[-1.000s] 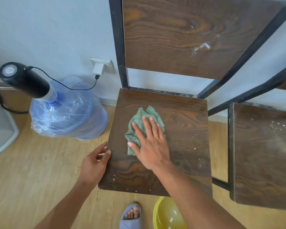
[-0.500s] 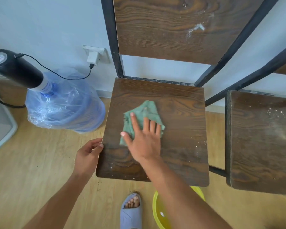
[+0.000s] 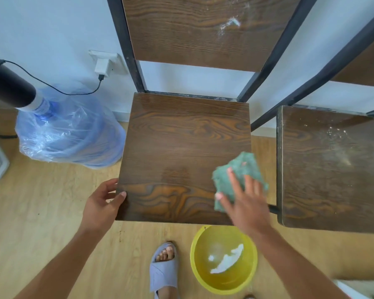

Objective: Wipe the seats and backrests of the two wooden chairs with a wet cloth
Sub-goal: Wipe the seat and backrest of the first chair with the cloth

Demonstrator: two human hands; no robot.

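Observation:
Two dark wooden chairs with black metal frames stand side by side against the wall. The left chair's seat (image 3: 181, 147) lies below me, its backrest (image 3: 194, 29) smeared with white dust. My right hand (image 3: 244, 203) presses flat on a green cloth (image 3: 242, 167) at the seat's front right edge, the cloth partly overhanging. My left hand (image 3: 102, 203) grips the seat's front left corner. The right chair's seat (image 3: 333, 169) shows white specks and a dusty streak; only a sliver of its backrest (image 3: 367, 63) is in view.
A yellow basin (image 3: 203, 275) with water sits on the wooden floor below the seat's front edge, beside my foot in a grey slipper (image 3: 163, 270). A blue water jug (image 3: 69, 134) with a black pump (image 3: 9, 87) stands left; its cable runs to a wall plug (image 3: 103, 66).
My right hand has swept the cloth from the seat's middle to its front right edge. The view has tilted down, showing more of the basin. My left hand keeps its hold.

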